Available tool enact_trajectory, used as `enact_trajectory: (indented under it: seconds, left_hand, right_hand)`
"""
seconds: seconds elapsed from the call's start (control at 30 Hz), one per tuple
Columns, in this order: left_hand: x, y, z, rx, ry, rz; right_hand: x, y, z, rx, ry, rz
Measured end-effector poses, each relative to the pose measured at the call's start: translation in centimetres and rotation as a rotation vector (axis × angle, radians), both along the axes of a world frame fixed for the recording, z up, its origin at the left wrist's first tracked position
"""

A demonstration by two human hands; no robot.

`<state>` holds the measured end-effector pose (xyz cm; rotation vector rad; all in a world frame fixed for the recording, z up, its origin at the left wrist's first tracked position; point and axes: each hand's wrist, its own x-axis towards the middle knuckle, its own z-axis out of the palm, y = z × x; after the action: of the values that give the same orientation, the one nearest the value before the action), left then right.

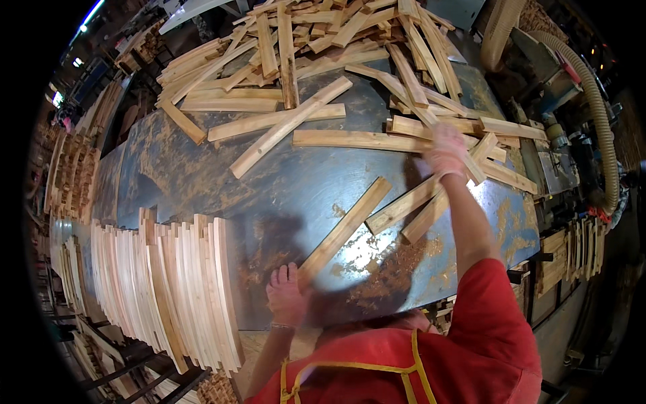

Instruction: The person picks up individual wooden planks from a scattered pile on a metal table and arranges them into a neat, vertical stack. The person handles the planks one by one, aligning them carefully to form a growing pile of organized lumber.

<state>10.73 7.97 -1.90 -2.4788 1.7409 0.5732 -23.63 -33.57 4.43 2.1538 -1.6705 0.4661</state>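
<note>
1. The wood strip [345,227] I watched lay slantwise on the near part of the metal tabletop [279,192], its lower end pointing toward the tabletop's near edge.
2. The left hand [288,296] was at that lower end, over the tabletop's near edge, fingers slightly spread. From where I stood, I couldn't tell whether it gripped the wood or only rested against it.
3. The right hand [447,149] reached over the right part of the tabletop, down among several overlapping pieces. Its fingertips were blurred, so I couldn't tell whether it had closed on one.
4. Just beside that hand, a long pale strip [356,139] lay across the tabletop's middle; two short slanting pieces [402,205] lay nearer its front edge, beside the forearm.
5. Left of the tabletop's middle, a diagonal strip [289,128] crossed over another strip [232,126].
6. A jumbled pile of wood [350,28] covered the tabletop's far end.
7. At the tabletop's near left corner, a row of pale strips [195,283] was lined up side by side.
8. Sawdust [369,299] lay scattered over the tabletop, and beyond its right side hung a ribbed hose [610,148].
</note>
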Motion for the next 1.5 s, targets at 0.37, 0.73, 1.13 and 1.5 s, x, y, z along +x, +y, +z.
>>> enact_trajectory:
  seconds: [0.37, 0.73, 1.13, 1.5]
  left_hand:
    - [-0.7, 4.7, 1.1, -0.109, 1.583, 0.717]
    - [3.1, 17.2, 4.9, -0.152, 0.995, 0.507]
    - [3.3, 19.8, 4.9, -0.394, 0.198, 0.268]
    - [-2.0, 10.8, 4.6, -0.273, 0.293, -0.016]
  right_hand:
    - [10.0, 26.8, -2.6, 1.253, -1.111, 0.007]
    - [26.7, 35.5, -6.6, 1.810, -0.874, 0.269]
    - [30.6, 35.0, -1.2, 1.499, -0.386, 0.686]
    - [-6.6, 11.6, -3.3, 0.644, 0.527, 0.322]
